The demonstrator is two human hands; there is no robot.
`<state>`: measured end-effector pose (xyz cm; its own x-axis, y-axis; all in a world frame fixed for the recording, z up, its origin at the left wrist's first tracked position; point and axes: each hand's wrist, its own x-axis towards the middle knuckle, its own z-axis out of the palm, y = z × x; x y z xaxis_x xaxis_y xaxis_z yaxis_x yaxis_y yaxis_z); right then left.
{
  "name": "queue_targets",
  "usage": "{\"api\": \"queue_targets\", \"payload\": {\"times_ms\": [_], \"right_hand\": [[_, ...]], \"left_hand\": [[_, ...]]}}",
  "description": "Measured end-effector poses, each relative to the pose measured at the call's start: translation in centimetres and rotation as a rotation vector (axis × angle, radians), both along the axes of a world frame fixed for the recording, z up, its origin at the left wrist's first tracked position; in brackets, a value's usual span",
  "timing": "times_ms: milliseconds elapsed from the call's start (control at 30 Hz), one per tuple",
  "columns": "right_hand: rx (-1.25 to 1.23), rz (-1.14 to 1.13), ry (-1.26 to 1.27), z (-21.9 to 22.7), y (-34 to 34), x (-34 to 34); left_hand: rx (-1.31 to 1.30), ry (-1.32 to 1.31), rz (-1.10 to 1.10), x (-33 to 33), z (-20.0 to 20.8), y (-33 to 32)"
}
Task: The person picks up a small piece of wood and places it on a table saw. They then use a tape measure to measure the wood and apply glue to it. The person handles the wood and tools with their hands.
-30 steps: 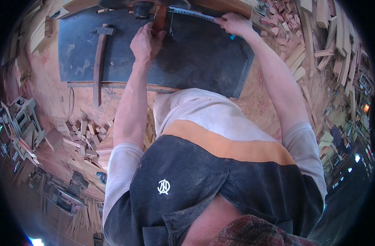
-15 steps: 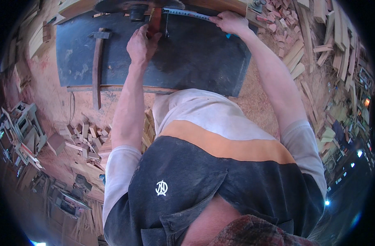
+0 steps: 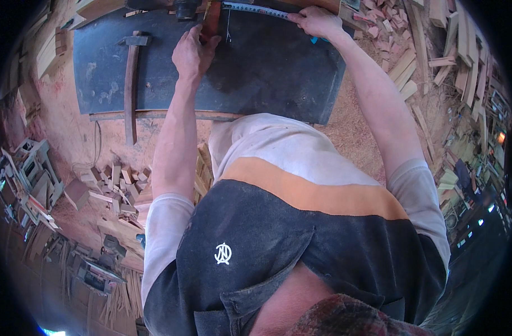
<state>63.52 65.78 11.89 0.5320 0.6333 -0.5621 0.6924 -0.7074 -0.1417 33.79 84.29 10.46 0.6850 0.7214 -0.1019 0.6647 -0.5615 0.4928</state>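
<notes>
Over the far edge of a dark worktable (image 3: 250, 84), my left hand (image 3: 193, 55) is closed on a narrow reddish-brown wooden piece (image 3: 211, 21), whose far end leaves the picture. My right hand (image 3: 319, 23) grips a tape measure (image 3: 256, 9) at the right. Its pale blade stretches leftward along the table's far edge to beside the wooden piece. How the tape's left end is fixed cannot be made out. To the left of my left hand, a hammer (image 3: 132, 84) lies with its handle reaching past the table's near edge.
A dark cylindrical machine part (image 3: 186, 9) stands just beyond my left hand. Wood offcuts (image 3: 118, 187) are heaped on the sawdust-covered floor at left. More small pieces (image 3: 376, 19) and long boards (image 3: 463, 50) lie at right. A thin string (image 3: 229, 28) hangs near the wooden piece.
The view has shifted a little, so the table and hands sit slightly higher in the picture. Both hands keep their holds, and the tape stays stretched out.
</notes>
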Motion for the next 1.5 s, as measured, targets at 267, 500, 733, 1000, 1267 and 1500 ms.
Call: {"api": "queue_targets", "payload": {"times_ms": [267, 500, 733, 1000, 1267, 1500], "right_hand": [[-0.125, -0.071, 0.008, 3.3, 1.1, -1.1], [-0.055, -0.050, -0.007, 3.4, 0.9, -1.3], [-0.079, -0.078, 0.015, 4.1, 1.1, -1.4], [-0.079, -0.082, 0.022, 3.8, 1.0, -1.3], [-0.080, -0.063, 0.015, 3.7, 1.0, -1.4], [-0.097, -0.084, 0.034, 3.9, 1.1, -1.3]], "left_hand": [[0.010, -0.013, 0.006, -0.1, -0.2, 0.0], [-0.047, 0.004, 0.017, 0.0, 0.3, 0.0], [-0.008, -0.004, 0.027, 0.0, 0.4, -0.4], [-0.022, 0.002, 0.002, 0.0, 0.4, -0.1], [-0.024, 0.018, 0.012, 0.1, 0.4, 0.0], [-0.013, 0.007, 0.023, 0.2, 0.6, -0.1]]}}
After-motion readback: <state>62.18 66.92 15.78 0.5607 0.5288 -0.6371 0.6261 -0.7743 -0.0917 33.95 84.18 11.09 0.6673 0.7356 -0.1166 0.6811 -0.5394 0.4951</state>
